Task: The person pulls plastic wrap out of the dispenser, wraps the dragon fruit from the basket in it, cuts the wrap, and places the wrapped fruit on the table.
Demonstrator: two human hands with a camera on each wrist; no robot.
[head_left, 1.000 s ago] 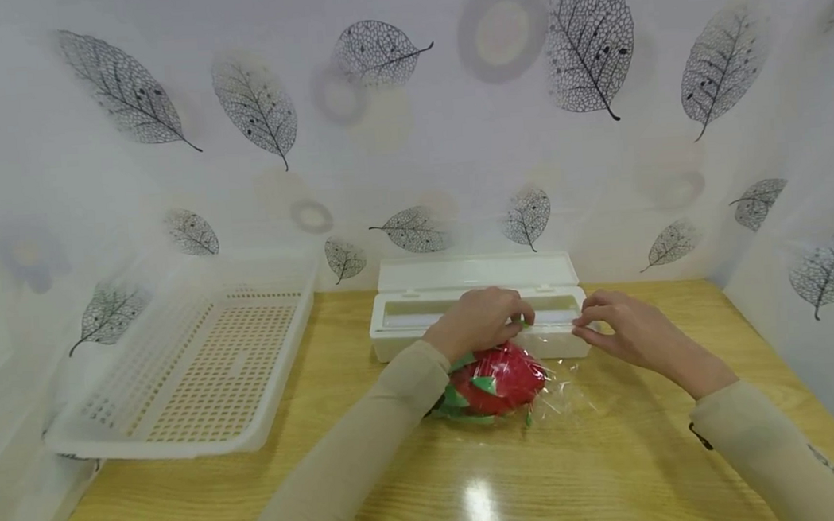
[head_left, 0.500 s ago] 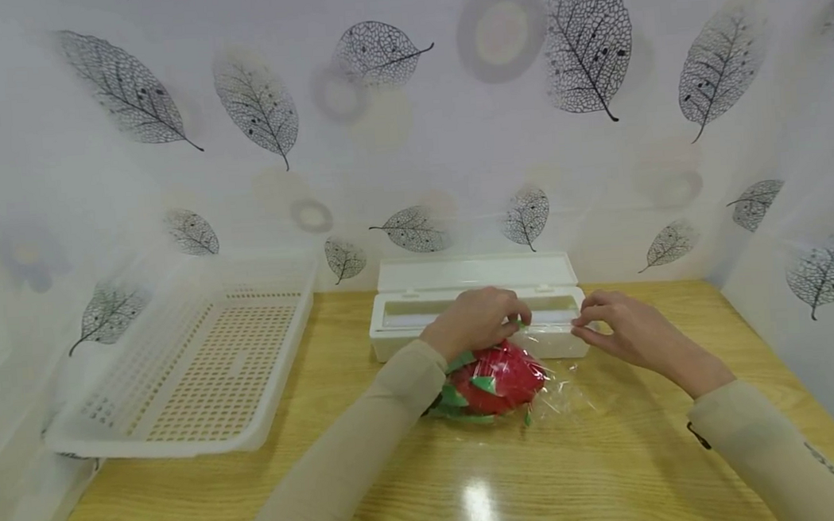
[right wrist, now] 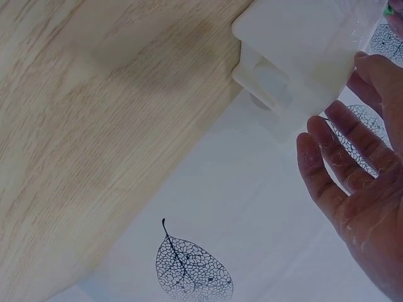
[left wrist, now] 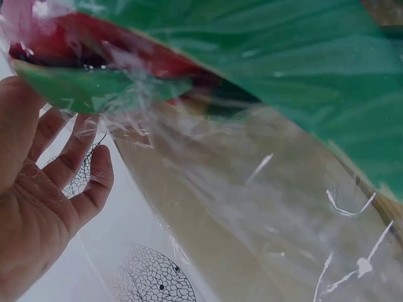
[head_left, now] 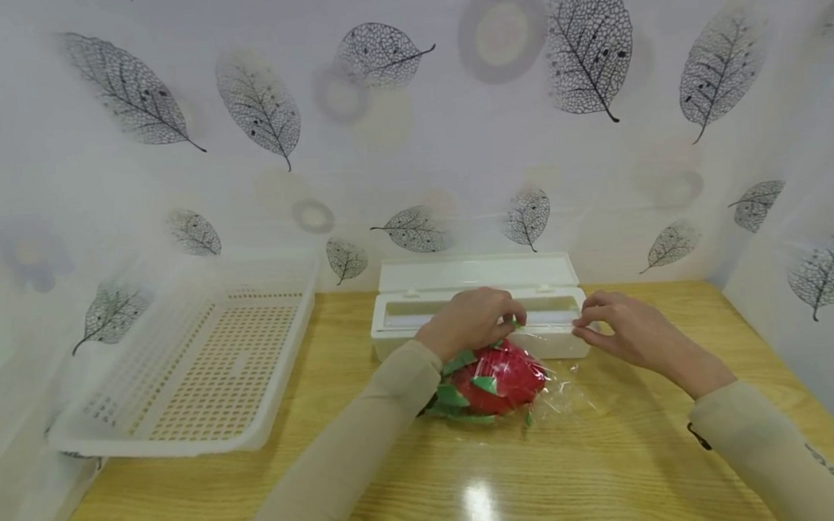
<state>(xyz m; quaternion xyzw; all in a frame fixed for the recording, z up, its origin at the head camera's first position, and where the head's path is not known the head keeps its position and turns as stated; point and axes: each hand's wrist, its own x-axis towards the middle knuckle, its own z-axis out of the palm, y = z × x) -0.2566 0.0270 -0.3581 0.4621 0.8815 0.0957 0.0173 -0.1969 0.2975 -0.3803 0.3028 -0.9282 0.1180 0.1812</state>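
A white cling film dispenser (head_left: 397, 345) stands at the back of the table with its lid up and a film roll inside. Before it lies a red, green-leaved dragon fruit (head_left: 508, 378), covered in clear cling film (head_left: 565, 395). My left hand (head_left: 469, 319) reaches over the fruit and pinches a small green piece (head_left: 516, 324) at the dispenser's front edge, which looks like a slide cutter. At the dispenser's right end, thumb and forefinger of my right hand (head_left: 629, 333) pinch the film's edge. The left wrist view has film and leaf across part of the fingers.
To the left a white perforated plastic basket (head_left: 276, 393) sits on the wooden table (head_left: 431, 483). A leaf-printed white curtain (head_left: 439, 147) hangs close behind the dispenser and along both sides.
My left hand has shifted slightly left along the dispenser's front edge, and the green piece with it. The right hand stays at the right end.
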